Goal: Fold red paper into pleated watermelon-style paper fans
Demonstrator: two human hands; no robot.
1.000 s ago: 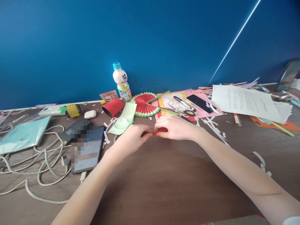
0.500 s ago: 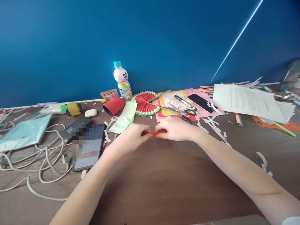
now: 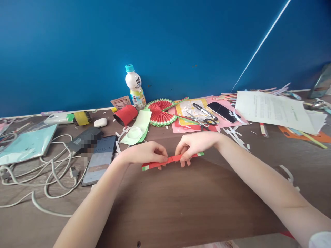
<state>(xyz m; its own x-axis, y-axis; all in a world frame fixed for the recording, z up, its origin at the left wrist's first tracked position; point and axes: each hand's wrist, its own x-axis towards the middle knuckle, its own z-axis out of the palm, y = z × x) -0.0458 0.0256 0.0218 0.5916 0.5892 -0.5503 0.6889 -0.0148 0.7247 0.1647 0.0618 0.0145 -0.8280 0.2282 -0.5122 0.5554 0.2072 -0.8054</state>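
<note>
Between both hands lies a narrow folded strip of red paper [image 3: 172, 159] with green and white ends, held level just over the table. My left hand [image 3: 150, 153] pinches it left of its middle, fingers closed. On the right half my right hand [image 3: 190, 148] grips the same strip with thumb and fingers. Behind them stands a pleated red paper fan [image 3: 160, 113] with a green and white rim and green-edged sticks. Light green paper [image 3: 141, 122] with a roll of clear tape [image 3: 133, 133] on it is beyond my left hand.
Scissors [image 3: 204, 121], a pen and a dark phone [image 3: 223, 112] rest on pink paper. A bottle [image 3: 136, 88] and a red paper cylinder [image 3: 126, 115] stand near the blue wall. Left are another phone [image 3: 99, 160] and white cables [image 3: 51, 172]; right, a printed sheet [image 3: 276, 112].
Both hands have come slightly nearer and lower. The red strip, mostly hidden inside the fingers before, now shows along its length with its green-white ends.
</note>
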